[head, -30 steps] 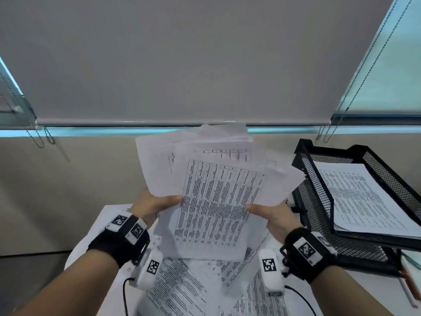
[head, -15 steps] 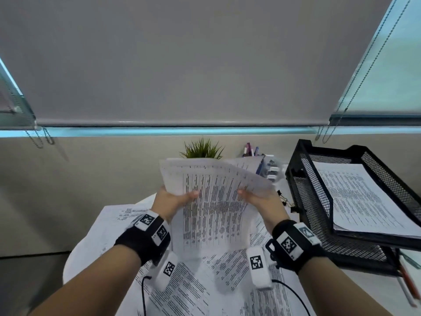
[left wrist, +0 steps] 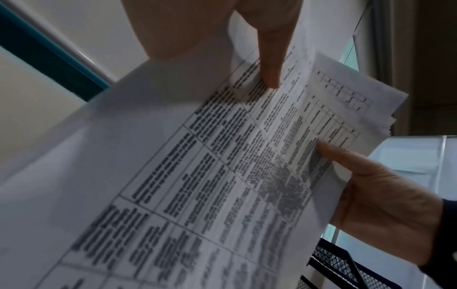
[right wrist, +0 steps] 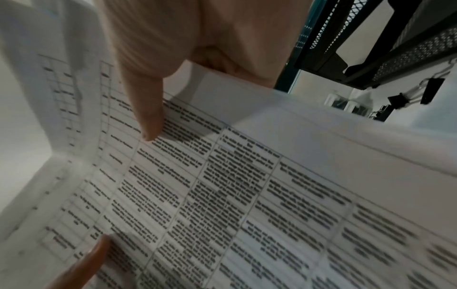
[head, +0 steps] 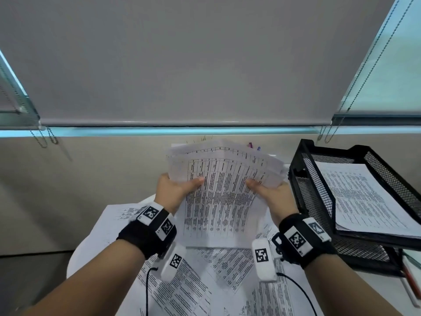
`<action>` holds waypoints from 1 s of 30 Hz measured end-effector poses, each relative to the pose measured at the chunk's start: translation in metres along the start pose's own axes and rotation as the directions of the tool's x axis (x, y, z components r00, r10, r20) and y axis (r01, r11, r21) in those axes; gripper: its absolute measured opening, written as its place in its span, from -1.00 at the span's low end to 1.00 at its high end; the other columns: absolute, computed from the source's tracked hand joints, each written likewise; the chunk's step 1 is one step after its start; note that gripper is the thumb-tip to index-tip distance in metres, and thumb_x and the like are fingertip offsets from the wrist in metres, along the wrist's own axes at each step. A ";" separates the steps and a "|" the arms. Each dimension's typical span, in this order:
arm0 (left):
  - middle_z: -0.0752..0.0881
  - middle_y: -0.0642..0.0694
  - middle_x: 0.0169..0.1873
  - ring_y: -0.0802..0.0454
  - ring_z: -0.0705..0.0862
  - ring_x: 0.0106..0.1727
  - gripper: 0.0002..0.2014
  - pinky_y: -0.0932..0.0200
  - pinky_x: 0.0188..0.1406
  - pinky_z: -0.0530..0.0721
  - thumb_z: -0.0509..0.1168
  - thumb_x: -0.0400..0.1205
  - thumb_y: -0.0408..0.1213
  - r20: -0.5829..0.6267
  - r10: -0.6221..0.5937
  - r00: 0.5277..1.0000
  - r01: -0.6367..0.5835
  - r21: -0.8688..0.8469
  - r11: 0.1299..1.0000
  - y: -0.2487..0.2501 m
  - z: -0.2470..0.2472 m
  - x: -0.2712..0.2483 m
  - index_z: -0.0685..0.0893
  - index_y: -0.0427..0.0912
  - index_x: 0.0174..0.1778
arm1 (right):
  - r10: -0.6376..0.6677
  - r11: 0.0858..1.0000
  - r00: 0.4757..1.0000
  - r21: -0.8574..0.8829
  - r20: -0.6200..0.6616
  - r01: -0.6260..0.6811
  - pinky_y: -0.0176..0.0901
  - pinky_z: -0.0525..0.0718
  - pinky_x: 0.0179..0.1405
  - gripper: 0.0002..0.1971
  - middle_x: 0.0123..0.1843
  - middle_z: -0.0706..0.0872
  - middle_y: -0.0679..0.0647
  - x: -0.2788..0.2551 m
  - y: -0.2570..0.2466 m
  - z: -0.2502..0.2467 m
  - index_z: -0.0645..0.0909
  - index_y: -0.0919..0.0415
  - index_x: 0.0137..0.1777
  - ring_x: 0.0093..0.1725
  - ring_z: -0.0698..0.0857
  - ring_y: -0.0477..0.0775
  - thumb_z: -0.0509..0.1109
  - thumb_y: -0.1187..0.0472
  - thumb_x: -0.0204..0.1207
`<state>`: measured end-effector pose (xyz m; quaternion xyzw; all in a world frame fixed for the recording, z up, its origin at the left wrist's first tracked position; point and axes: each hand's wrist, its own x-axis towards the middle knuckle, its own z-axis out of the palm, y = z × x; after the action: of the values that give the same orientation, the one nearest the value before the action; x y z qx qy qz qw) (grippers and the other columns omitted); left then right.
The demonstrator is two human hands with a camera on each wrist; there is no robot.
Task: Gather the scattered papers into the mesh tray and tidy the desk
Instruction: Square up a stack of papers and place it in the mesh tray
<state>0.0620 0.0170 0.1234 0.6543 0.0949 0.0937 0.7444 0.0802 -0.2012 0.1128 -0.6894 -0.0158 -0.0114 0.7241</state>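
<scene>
Above the desk (head: 91,242), between the two wrists, a sheaf of printed papers (head: 218,201) stands nearly upright, its top edges fanned and uneven. The left hand (head: 175,190) pinches its nine o'clock edge, thumb across the printed face and the other fingers hidden behind; the right hand (head: 271,195) grips the three o'clock edge the same way. More loose sheets (head: 182,290) lie on the desk at six o'clock beneath the forearms. The mesh tray (head: 303,185) sits at three o'clock, just beside the right hand, its upper tier already holding a stack of pages (head: 362,197).

The step in hand looks like squaring the sheaf. To do it well, I would loosen both pinches slightly, let the sheets drop onto the lower edge against the desk, and tap until the fanned corners line up. Only then carry it toward three o'clock and slide it flat over the tray's front rim, so no corner snags the mesh.
</scene>
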 end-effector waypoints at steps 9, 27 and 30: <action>0.81 -0.19 -0.08 -0.18 0.77 0.00 -0.68 -0.29 0.03 0.72 0.58 0.28 -0.32 0.039 -0.099 0.994 0.097 0.053 0.994 -0.031 -0.004 -0.011 0.73 -0.16 -0.07 | 0.058 0.998 0.998 -0.025 0.030 -0.057 0.23 0.61 0.29 -0.63 0.02 0.82 0.07 -0.011 0.023 0.002 0.70 0.06 0.04 0.08 0.78 0.07 0.64 0.20 0.21; 0.83 -0.10 -0.17 -0.07 0.79 -0.05 -0.71 -0.10 -0.03 0.75 0.57 0.29 -0.35 0.067 -0.074 0.995 0.069 0.070 0.995 -0.044 -0.013 -0.014 0.73 -0.10 -0.11 | -0.188 0.982 0.981 0.023 -0.048 0.189 0.12 0.60 0.00 -0.26 -0.24 0.75 0.23 -0.017 -0.005 0.012 0.74 0.34 -0.19 -0.21 0.68 0.18 0.40 -0.44 0.15; 0.83 -0.08 -0.20 -0.05 0.80 -0.08 -0.72 -0.07 -0.05 0.76 0.58 0.28 -0.35 0.072 -0.078 0.994 0.073 0.073 0.995 -0.048 -0.013 -0.015 0.74 -0.10 -0.12 | -0.117 0.990 0.988 0.061 -0.100 0.124 0.26 0.62 0.09 -0.22 -0.23 0.74 0.32 -0.014 -0.005 0.011 0.66 0.52 -0.18 -0.20 0.71 0.32 0.48 -0.35 0.12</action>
<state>0.0450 0.0194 0.0747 0.6791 0.0952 0.0375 0.7269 0.0662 -0.1904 0.1181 -0.6612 -0.0231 -0.0877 0.7447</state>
